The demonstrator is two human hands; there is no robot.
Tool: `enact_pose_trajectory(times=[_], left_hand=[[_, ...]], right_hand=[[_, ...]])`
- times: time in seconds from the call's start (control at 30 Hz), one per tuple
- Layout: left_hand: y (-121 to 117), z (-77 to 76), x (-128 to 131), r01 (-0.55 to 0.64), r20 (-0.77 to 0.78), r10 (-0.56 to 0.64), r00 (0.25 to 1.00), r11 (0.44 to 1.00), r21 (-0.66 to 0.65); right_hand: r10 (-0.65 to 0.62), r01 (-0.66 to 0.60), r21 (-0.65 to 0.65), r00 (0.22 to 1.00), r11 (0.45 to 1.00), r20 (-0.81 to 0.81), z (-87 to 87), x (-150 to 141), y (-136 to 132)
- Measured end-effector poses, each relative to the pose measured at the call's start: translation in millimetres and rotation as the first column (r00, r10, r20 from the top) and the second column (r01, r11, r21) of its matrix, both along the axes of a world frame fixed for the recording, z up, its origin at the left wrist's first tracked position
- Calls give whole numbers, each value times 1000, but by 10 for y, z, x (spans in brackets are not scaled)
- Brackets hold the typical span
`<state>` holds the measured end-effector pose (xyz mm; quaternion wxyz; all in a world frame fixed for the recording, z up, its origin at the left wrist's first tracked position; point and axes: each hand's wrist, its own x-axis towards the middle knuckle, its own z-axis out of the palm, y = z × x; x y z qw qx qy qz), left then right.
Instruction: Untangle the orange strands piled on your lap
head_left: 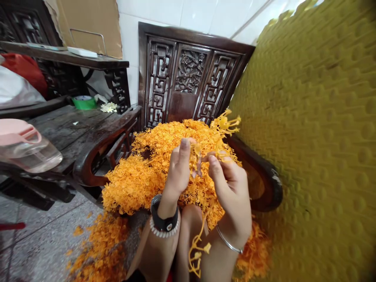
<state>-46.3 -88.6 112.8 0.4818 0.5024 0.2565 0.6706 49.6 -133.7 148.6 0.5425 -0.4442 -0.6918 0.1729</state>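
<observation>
Plastic container (29,150) with a pink lid sat at far left on a dark wooden table (73,133), with a roll of green tape (84,102) farther back. Loose orange sprigs (96,250) lay scattered on the tiled floor. A heap of branching orange sprigs (141,176) covered the person's lap, apparently placed there to keep it within easy reach. The left hand (179,168) was nearly closed, its thumb and fingertips pinching a thin strand (195,152) of the material. The right hand (230,188) gripped the same tangle between thumb and forefinger, holding it above the heap. Yellow dimpled padding (308,117) rose at right.
</observation>
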Motion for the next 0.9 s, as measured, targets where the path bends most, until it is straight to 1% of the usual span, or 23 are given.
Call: enact_pose_trajectory(times=[0.1, 0.17, 0.33, 0.4, 0.5, 0.53, 0.6, 0.63, 0.7, 0.77, 0.83, 0.87, 0.9], left_hand=[[-34, 22, -48, 88, 101, -86, 991, 996, -20], [-61, 57, -71, 114, 74, -112, 991, 993, -12], [-124, 174, -96, 16, -93, -17, 996, 1000, -6], [-145, 205, -96, 10, -117, -10, 993, 1000, -6], [-152, 211, -96, 45, -113, -46, 993, 999, -17], [-147, 205, -97, 38, -126, -40, 991, 999, -15], [-131, 189, -99, -14, -184, 14, 983, 1000, 2], [-121, 182, -100, -43, -219, 46, 975, 999, 18], [-105, 174, -103, -82, -289, 95, 953, 995, 56], [-92, 170, -101, -106, -343, 133, 930, 990, 98], [-81, 163, -82, -149, -348, 186, 919, 980, 129], [-77, 158, -62, -174, -317, 210, 925, 975, 138], [-75, 152, -35, -181, -254, 210, 944, 974, 136]], right_hand=[[20, -21, -16, 999, 1000, -36, 9, -43, 0], [16, -17, -21, 1000, 1000, -13, 13, -45, -3], [-21, 25, -28, 988, 999, 156, 17, 53, -20], [21, -3, -86, 977, 996, 211, 22, 108, -27], [146, -97, -180, 948, 979, 283, 30, 177, -31], [163, -112, -183, 941, 977, 297, 28, 193, -29], [132, -90, -151, 945, 984, 300, 16, 205, -14], [98, -63, -135, 956, 989, 276, 5, 201, -1], [37, -17, -118, 984, 993, 172, -24, 169, 38], [14, -6, -123, 998, 992, 58, -57, 114, 90], [27, -35, -134, 998, 990, -57, -79, 49, 144], [50, -70, -138, 989, 988, -138, -83, 16, 167], [90, -126, -133, 965, 983, -247, -80, -14, 187]])
